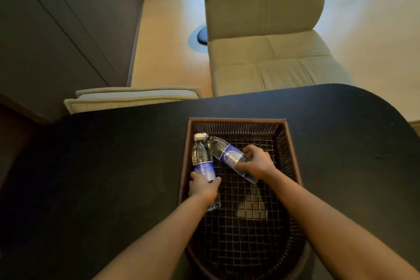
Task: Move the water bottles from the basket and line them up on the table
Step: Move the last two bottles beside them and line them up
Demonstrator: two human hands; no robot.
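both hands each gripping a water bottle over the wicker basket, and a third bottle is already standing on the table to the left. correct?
Not quite. The head view shows only two water bottles: one in the left hand, the left bottle, and one in the right hand, the right bottle, both over the wicker basket. No third bottle stands on the black table. The rest is right.
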